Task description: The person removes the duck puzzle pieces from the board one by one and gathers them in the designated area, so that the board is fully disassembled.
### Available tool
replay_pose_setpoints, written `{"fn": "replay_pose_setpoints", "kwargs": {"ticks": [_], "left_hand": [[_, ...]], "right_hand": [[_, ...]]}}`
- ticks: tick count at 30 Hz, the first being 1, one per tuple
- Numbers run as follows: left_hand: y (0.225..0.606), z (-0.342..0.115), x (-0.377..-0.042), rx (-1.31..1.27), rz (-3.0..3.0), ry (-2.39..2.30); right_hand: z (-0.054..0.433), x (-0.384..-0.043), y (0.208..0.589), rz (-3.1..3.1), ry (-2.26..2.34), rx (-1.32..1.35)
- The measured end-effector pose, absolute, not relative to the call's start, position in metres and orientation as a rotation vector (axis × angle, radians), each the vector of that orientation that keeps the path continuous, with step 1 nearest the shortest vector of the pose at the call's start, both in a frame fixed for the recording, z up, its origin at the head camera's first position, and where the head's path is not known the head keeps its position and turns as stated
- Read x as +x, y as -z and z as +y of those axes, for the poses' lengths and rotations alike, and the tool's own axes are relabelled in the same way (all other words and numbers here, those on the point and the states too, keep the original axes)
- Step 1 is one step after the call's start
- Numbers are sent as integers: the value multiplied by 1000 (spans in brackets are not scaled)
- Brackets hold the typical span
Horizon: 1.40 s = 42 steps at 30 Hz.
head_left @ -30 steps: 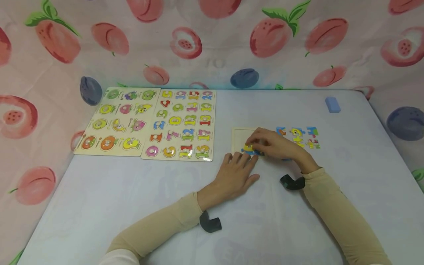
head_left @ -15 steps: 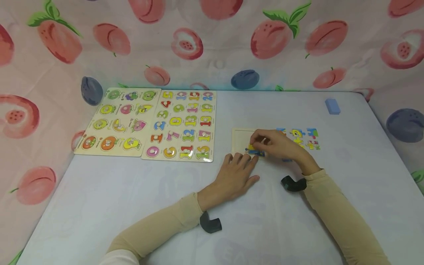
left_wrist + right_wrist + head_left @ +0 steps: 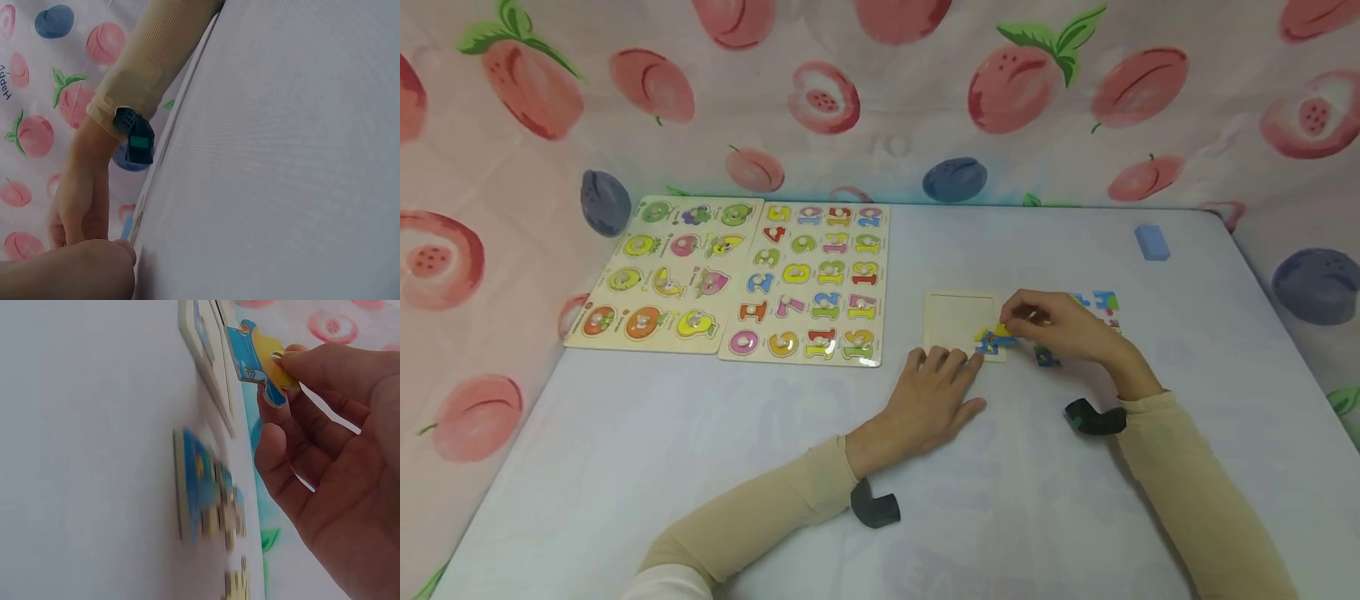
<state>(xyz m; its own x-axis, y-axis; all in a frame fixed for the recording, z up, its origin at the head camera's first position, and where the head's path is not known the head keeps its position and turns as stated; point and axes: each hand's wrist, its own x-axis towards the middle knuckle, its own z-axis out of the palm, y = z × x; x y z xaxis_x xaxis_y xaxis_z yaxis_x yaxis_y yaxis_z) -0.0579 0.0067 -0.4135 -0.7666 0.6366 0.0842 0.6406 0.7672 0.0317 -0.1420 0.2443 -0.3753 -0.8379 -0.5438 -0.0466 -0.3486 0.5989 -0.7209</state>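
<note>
My right hand point(image 3: 1060, 327) pinches a blue and yellow jigsaw piece point(image 3: 253, 356) between thumb and fingers, raised off the table in the right wrist view. It is by the right side of a small wooden puzzle tray point(image 3: 951, 312). A mostly blue jigsaw piece point(image 3: 987, 346) lies in the tray's lower right corner. My left hand point(image 3: 921, 408) lies flat with spread fingers, fingertips at the tray's front edge. Right of the tray lie several loose jigsaw pieces point(image 3: 1105, 300), partly hidden behind my right hand.
A fruit knob puzzle board point(image 3: 662, 279) and a number knob puzzle board point(image 3: 808, 287) lie side by side on the left. A blue block point(image 3: 1152, 242) lies at the back right of the white table point(image 3: 775, 483). Peach-printed cloth point(image 3: 880, 100) hangs behind.
My right hand has moved right from over the tray to its right side, with the piece still pinched. The piece in the tray's corner shows more now. My left hand has stayed put.
</note>
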Motion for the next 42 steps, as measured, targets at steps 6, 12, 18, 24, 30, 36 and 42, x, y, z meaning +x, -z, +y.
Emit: {"fn": "replay_pose_setpoints", "kwargs": {"ticks": [6, 12, 18, 24, 30, 36, 42], "left_hand": [[414, 6, -57, -1045, -2881, 90], [415, 5, -57, -1044, -2865, 87], [415, 5, -57, -1048, -2855, 67], [415, 5, -57, -1052, -2845, 63], [415, 5, -56, -1058, -2847, 73], [416, 5, -57, -1063, -2849, 65], [418, 4, -58, -1067, -2849, 88]], "right_hand": [[260, -139, 376, 2593, 1063, -619], [274, -134, 376, 2620, 1030, -542], [287, -130, 375, 2639, 1025, -511], [299, -126, 376, 2629, 1015, -516], [311, -120, 378, 2621, 969, -528], [319, -116, 380, 2624, 939, -498], [321, -115, 378, 2639, 888, -489]]}}
